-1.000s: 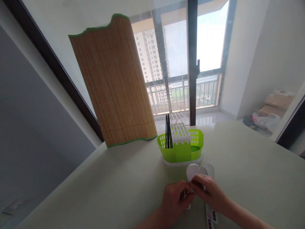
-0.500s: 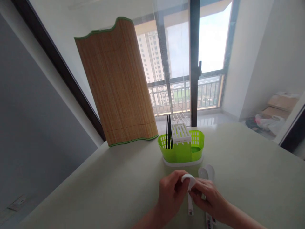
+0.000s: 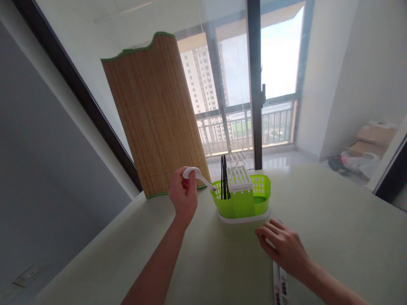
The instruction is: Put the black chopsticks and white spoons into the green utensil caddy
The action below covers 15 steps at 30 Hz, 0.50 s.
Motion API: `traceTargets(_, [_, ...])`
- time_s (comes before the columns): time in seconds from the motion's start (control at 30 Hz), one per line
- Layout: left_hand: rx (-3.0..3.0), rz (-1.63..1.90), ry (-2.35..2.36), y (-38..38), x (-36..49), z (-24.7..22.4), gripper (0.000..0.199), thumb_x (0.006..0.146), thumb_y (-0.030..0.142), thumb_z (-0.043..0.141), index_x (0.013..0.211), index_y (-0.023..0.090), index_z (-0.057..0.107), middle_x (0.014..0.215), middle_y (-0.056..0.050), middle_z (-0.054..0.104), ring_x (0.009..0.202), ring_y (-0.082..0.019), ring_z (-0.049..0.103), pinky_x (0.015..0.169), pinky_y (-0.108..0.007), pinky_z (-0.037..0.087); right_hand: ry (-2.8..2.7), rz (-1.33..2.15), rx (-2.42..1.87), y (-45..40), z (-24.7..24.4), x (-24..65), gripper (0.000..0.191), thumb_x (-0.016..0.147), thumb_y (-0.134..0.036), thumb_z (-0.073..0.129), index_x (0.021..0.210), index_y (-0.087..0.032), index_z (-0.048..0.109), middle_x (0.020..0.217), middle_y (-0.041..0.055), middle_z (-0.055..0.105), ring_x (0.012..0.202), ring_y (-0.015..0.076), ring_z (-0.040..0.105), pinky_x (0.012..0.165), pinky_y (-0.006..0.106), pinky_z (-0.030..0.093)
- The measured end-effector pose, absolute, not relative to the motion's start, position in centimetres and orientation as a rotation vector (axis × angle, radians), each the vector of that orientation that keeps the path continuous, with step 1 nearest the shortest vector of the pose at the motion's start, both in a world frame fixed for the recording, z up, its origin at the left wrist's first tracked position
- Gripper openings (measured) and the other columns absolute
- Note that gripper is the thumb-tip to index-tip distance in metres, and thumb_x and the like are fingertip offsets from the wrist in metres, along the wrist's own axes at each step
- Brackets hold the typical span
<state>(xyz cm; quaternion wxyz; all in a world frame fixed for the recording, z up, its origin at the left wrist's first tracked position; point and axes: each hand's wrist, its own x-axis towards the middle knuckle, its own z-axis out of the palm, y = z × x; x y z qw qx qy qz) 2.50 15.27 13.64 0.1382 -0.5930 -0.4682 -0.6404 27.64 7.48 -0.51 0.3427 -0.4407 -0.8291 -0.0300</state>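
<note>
My left hand (image 3: 183, 190) pinches a white spoon (image 3: 201, 176) by its bowl, with the handle slanting down to the right. The handle's tip is at the left rim of a bright green utensil holder (image 3: 243, 205); I cannot tell whether it touches. Thin black sticks (image 3: 224, 180) stand in the holder's left compartment. My right hand (image 3: 282, 243), fingers loosely bent and nothing seen in them, is over the other white spoons (image 3: 276, 284) on the table. Their bowls are mostly hidden behind it, while the labelled handles show below.
A white slotted rack (image 3: 239, 178) tops the holder's middle section. On the left, a bamboo mat (image 3: 155, 118) with green edging leans upright against the glass. The pale table (image 3: 324, 237) ends at the window, where a wire rack (image 3: 241, 157) shows behind the holder.
My left hand has carried the spoon up and left, away from my right hand, to the holder's left side. My right hand has released the spoon and moved slightly up.
</note>
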Motion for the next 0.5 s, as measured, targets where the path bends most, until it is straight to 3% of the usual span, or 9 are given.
traceTargets(0.1, [-1.811, -1.645, -1.547, 17.3, 2.4, 12.2, 0.026, 0.089, 0.039, 0.049, 0.099, 0.018, 0.06, 0.069, 0.003, 0.057, 0.058, -0.009, 0.05, 0.056, -0.021, 0.036, -2.114, -0.176, -1.273, 8.1, 0.1, 28.8, 0.017, 0.093, -0.023, 0.044, 0.089, -0.022, 0.061, 0.081, 0.0032, 0.062, 0.081, 0.0192, 0.051, 0.071, 0.03, 0.035])
traceTargets(0.33, [-2.094, -1.142, -1.908, 19.5, 2.9, 9.1, 0.026, 0.088, 0.041, 0.047, 0.1, 0.023, 0.061, 0.073, 0.001, 0.062, 0.061, -0.013, 0.054, 0.053, -0.022, 0.026, -2.105, -0.227, -1.368, 9.1, 0.1, 29.9, 0.013, 0.09, -0.021, 0.05, 0.087, -0.023, 0.063, 0.085, 0.0025, 0.063, 0.086, 0.0207, 0.051, 0.077, 0.034, 0.032])
traceTargets(0.5, [-2.175, -1.066, -2.006, 19.9, 3.0, 8.4, 0.022, 0.084, 0.037, 0.052, 0.099, 0.025, 0.062, 0.069, 0.003, 0.062, 0.062, -0.014, 0.055, 0.052, -0.023, 0.024, -2.105, -0.191, -1.423, 9.0, 0.0, 29.8, 0.012, 0.089, -0.021, 0.051, 0.088, -0.024, 0.062, 0.092, 0.0021, 0.064, 0.09, 0.0216, 0.051, 0.081, 0.035, 0.031])
